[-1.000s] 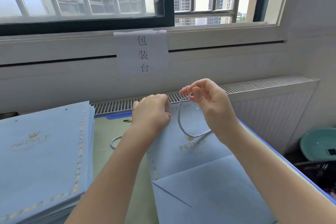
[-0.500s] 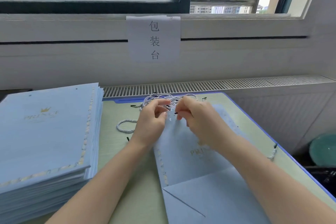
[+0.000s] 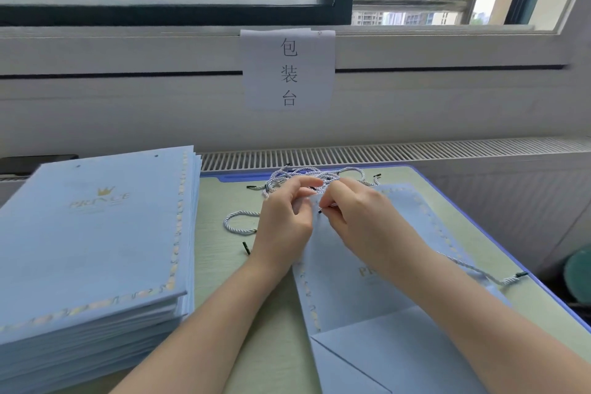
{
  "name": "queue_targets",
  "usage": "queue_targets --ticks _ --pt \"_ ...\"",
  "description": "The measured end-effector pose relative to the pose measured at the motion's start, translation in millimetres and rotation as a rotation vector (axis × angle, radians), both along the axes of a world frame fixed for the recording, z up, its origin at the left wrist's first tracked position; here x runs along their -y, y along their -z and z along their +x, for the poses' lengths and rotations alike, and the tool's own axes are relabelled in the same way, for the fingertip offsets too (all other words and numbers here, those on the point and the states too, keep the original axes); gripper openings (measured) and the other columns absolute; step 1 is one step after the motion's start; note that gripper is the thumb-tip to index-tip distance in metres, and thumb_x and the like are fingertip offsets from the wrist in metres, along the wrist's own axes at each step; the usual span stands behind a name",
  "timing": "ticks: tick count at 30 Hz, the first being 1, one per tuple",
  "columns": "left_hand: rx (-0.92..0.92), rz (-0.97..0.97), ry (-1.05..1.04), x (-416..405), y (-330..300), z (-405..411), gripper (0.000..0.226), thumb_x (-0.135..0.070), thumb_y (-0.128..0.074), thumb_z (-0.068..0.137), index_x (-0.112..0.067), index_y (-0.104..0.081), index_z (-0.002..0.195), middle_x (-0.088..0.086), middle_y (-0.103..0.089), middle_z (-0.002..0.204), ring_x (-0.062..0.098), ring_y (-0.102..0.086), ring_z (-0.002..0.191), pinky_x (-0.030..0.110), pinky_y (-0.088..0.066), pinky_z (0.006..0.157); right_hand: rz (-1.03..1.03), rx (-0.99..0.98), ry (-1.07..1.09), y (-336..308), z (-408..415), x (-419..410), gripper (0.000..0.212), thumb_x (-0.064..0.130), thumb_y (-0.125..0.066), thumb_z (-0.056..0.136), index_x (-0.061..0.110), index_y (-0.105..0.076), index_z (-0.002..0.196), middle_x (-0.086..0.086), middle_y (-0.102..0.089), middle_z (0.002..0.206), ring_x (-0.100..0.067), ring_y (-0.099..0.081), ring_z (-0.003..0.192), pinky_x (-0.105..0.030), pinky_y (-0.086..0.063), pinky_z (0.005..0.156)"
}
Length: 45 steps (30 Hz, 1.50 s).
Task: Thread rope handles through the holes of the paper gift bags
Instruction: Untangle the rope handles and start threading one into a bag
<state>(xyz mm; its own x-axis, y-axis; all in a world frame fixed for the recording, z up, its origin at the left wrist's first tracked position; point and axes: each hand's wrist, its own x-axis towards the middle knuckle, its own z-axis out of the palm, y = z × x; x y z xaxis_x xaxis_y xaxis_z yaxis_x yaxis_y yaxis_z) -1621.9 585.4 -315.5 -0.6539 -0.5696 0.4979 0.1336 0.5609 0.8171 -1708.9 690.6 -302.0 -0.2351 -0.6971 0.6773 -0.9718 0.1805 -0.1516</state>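
Black rope tip (image 3: 320, 211) seemingly pinched, right hand (image 3: 358, 217)

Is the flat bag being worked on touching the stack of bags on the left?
Apart. The head view shows a strip of green table between the flat bag and the stack of bags.

Flat gift bag (image 3: 367, 281) on table (image 3: 224, 265), taken as landmark. Left of bag: stack of bags (image 3: 92, 249). Behind bag: pile of rope handles (image 3: 319, 174), then radiator grille (image 3: 383, 152), then paper sign (image 3: 287, 69) on wall. Both hands, left hand (image 3: 284, 221) and right hand (image 3: 358, 217), over bag's far edge. One rope (image 3: 479, 272) across bag's right edge; a looped rope (image 3: 238, 224) just left.
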Motion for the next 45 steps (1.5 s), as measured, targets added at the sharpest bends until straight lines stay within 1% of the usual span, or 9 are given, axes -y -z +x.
queue_targets --ticks 5,9,11,14,22,26,32,38,45 --pt "-0.041 -0.097 -0.062 -3 4 -1 0.04 0.002 -0.045 0.087 -0.031 -0.059 0.102 -0.013 -0.064 0.086 -0.006 -0.055 0.069 0.014 -0.04 0.066 0.007 -0.216 0.015 3 8 4 0.036 -0.018 -0.074 0.053 0.006 -0.055 0.071 -0.006 -0.053 0.066 -0.022 -0.05 0.056 -0.025 -0.029 0.063" --pt "-0.077 -0.082 -0.083 -1 8 -1 0.044 -0.005 -0.04 0.079 -0.041 -0.057 0.099 -0.012 -0.066 0.088 0.003 -0.062 0.081 0.022 -0.049 0.073 0.07 0.04 -0.093 2 9 3 0.006 0.003 -0.059 0.08 0.006 -0.063 0.077 -0.004 -0.053 0.068 -0.021 -0.048 0.056 -0.023 -0.033 0.054" --pt "-0.098 -0.095 -0.09 -1 8 -1 0.043 -0.003 -0.04 0.08 -0.038 -0.058 0.098 -0.011 -0.066 0.087 -0.001 -0.059 0.075 0.015 -0.044 0.068 0.072 0.203 -0.131 -1 5 1 0.019 0.017 -0.053 0.086 0.009 -0.07 0.082 0.001 -0.058 0.071 -0.018 -0.052 0.064 -0.026 -0.038 0.06" --pt "-0.111 -0.149 -0.097 -4 7 0 0.039 -0.005 -0.04 0.078 -0.032 -0.059 0.099 -0.007 -0.066 0.087 -0.001 -0.052 0.065 0.02 -0.037 0.065 0.031 0.353 -0.105 -5 -3 -2 0.004 0.017 -0.067 0.084 0.019 -0.069 0.087 0.011 -0.064 0.079 -0.01 -0.054 0.078 -0.03 -0.044 0.075" --pt "-0.257 -0.342 -0.127 -10 1 5 0.037 -0.008 -0.036 0.077 -0.03 -0.057 0.099 -0.012 -0.064 0.09 0.012 -0.06 0.088 0.04 -0.049 0.082 -0.039 0.354 0.012 -5 -4 -1 0.034 0.023 -0.074 0.078 0.02 -0.057 0.108 0.014 -0.045 0.1 -0.011 -0.037 0.1 -0.024 -0.033 0.087" --pt "-0.238 -0.555 -0.22 -12 -1 6 0.036 -0.006 -0.038 0.075 -0.027 -0.056 0.098 -0.014 -0.064 0.084 0.004 -0.054 0.08 0.025 -0.035 0.081 0.047 0.327 0.005 -8 -7 -3 0.026 0.03 -0.075 0.077 0.017 -0.058 0.093 0.02 -0.05 0.081 -0.015 -0.039 0.09 -0.031 -0.038 0.079" --pt "0.052 -0.763 -0.397 -10 -4 -1 0.026 -0.025 -0.039 0.087 -0.014 -0.062 0.08 -0.003 -0.057 0.062 0.023 -0.054 0.061 0.034 -0.032 0.066 -0.088 0.106 0.031 -4 -4 -3 0.019 0.027 -0.054 0.079 0.009 -0.056 0.083 0.005 -0.06 0.078 -0.02 -0.042 0.074 -0.031 -0.039 0.066" --pt "0.13 -0.517 -0.17 -5 -4 1 0.02 -0.033 -0.057 0.08 -0.017 -0.066 0.089 -0.007 -0.062 0.071 0.016 -0.054 0.068 0.036 -0.04 0.074 -0.061 0.081 0.03 2 -9 -3 0.009 0.013 -0.06 0.077 0.01 -0.054 0.083 0.004 -0.057 0.077 -0.016 -0.036 0.074 -0.025 -0.032 0.066" --pt "0.14 -0.344 -0.1 -1 1 0 0.027 -0.026 -0.061 0.08 -0.021 -0.066 0.106 -0.008 -0.066 0.089 0.015 -0.059 0.083 0.049 -0.044 0.086 0.099 0.24 -0.056 -4 -17 -6 0.034 0.01 -0.067 0.084 0.01 -0.053 0.115 0.004 -0.052 0.097 -0.021 -0.048 0.102 -0.028 -0.039 0.081"
